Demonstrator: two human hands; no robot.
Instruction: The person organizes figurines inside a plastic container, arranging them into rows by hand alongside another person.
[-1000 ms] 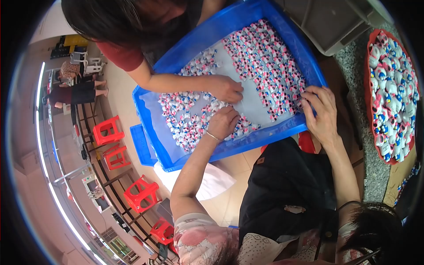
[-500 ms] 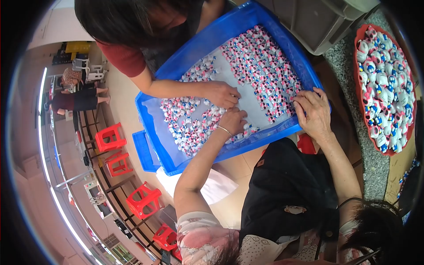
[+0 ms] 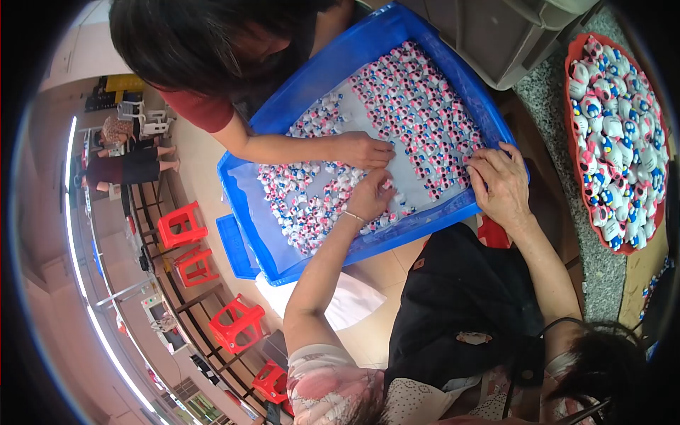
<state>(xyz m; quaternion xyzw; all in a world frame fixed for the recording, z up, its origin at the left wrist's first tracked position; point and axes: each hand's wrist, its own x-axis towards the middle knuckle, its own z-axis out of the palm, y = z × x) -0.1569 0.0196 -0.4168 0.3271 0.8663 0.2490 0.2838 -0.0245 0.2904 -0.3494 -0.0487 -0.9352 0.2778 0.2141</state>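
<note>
A blue tray [image 3: 283,275] lined with white sheet holds small pink, white and blue figures. Loose figures [image 3: 306,212] lie in its left part, while close rows of figures [image 3: 418,106] fill the right part. My left hand [image 3: 370,195] is over the loose ones near the front edge, thumb and forefinger closed round a small pink and white figure [image 3: 387,185]. Resting at the tray's right rim, my right hand [image 3: 500,185] has its fingers bent and apart, fingertips beside the end of the rows. A co-worker's hand [image 3: 365,150] is just beyond my left hand, fingertips together.
A red scalloped basket [image 3: 569,106] heaped with larger white figures stands at right on a speckled stone surface [image 3: 601,283]. A grey bin [image 3: 489,42] is at the top. Red stools [image 3: 236,324] line the left, and other people [image 3: 124,166] are farther back.
My left hand has shifted slightly, and its thumb and forefinger now show a figure between them. My right hand has moved a little inward along the rim. The co-worker's hand stays close to mine.
</note>
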